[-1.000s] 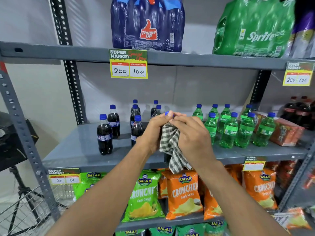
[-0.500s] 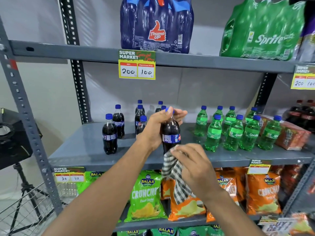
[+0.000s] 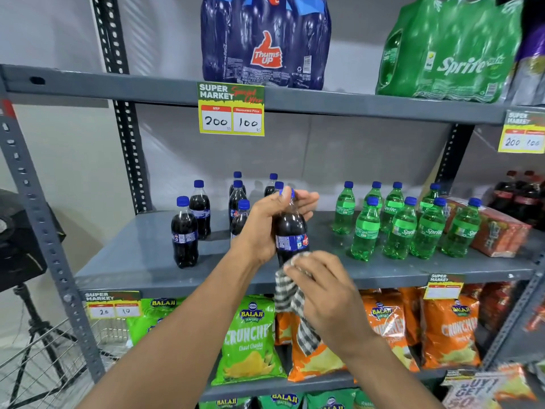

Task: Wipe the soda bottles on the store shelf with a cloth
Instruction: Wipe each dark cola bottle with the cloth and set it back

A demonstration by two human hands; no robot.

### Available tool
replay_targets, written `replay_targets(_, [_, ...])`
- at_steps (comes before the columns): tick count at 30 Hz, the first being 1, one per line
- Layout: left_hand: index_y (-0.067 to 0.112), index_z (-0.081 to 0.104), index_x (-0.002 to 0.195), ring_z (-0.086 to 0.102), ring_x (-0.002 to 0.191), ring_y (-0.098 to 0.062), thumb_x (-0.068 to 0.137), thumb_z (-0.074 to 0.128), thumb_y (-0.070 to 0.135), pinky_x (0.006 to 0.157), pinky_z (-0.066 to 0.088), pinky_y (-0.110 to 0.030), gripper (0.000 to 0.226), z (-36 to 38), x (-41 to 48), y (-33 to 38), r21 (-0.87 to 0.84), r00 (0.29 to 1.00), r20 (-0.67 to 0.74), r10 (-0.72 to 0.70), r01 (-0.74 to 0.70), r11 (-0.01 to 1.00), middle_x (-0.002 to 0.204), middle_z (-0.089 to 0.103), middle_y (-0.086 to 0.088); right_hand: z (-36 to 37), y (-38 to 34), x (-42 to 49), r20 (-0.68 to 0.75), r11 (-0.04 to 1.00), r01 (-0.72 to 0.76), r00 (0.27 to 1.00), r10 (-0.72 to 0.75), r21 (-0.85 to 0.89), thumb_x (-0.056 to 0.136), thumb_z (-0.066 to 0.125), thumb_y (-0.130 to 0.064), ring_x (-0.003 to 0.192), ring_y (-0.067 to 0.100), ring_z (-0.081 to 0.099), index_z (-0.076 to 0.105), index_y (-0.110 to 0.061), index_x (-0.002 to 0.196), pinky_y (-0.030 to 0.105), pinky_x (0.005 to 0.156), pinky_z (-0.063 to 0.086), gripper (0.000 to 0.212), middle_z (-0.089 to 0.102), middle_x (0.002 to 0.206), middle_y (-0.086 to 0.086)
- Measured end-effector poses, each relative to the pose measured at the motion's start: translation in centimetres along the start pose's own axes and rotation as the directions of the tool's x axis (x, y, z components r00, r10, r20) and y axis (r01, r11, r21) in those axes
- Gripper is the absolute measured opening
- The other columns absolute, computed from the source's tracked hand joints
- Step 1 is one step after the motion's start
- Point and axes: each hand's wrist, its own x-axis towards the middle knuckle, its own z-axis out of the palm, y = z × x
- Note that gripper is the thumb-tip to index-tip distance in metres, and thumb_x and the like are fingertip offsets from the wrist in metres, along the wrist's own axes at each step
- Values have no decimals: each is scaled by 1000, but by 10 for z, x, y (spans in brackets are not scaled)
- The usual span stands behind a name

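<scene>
My left hand (image 3: 267,228) grips a dark cola bottle (image 3: 290,234) by its neck and upper body, holding it upright in front of the middle shelf (image 3: 132,261). My right hand (image 3: 321,287) presses a checked grey-and-white cloth (image 3: 295,311) against the bottle's lower part, and the cloth's tail hangs down. Several more cola bottles (image 3: 185,231) with blue caps stand on the shelf to the left. A group of green Sprite bottles (image 3: 398,225) stands to the right.
Shrink-wrapped Thums Up (image 3: 265,39) and Sprite packs (image 3: 451,48) sit on the top shelf. Green and orange crisp bags (image 3: 250,338) fill the shelf below. An orange carton (image 3: 495,231) lies at the right. A tripod (image 3: 32,329) and wire basket (image 3: 44,364) stand at lower left.
My right hand slid the cloth from the bottle's cap down its body to the lower part. The left hand keeps hold of the neck.
</scene>
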Motion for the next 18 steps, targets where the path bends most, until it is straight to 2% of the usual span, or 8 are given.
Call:
replay_targets(3, [3,74,101,65,121,-36,94,60,31,103,51,-43,32,0,2,4,17,1000,5,12,-12,1000,120,73,-22,4,4,-15,12,998,-41,999,41,47,84,46,8,109,25,54,71,-1,111,34,98,49,38,67,111,8])
replay_targets(8, [1,73,104,64,122,-35,100,51,26,106,49,-41,33,5,0,-4,63,998,51,-22,19,998,121,72,-22,-2,17,17,-109,988,-140,983,146,58,87,47,6,105,28,58,72,1,111,35,96,50,35,69,109,13])
replay_targets(13, [3,75,100,69,107,-29,101,49,25,96,55,-38,34,13,-4,-4,0,986,127,-107,107,994,116,72,-19,-9,23,60,-205,988,-150,967,154,34,88,56,7,104,26,62,74,1,107,34,97,51,27,72,108,13])
replay_targets(18, [1,72,103,62,124,-35,101,51,27,106,50,-42,34,6,-1,-3,-37,997,64,-42,45,998,121,72,-23,-6,14,39,-172,997,-73,983,70,-12,85,54,12,104,28,58,72,2,110,36,94,52,32,68,109,13])
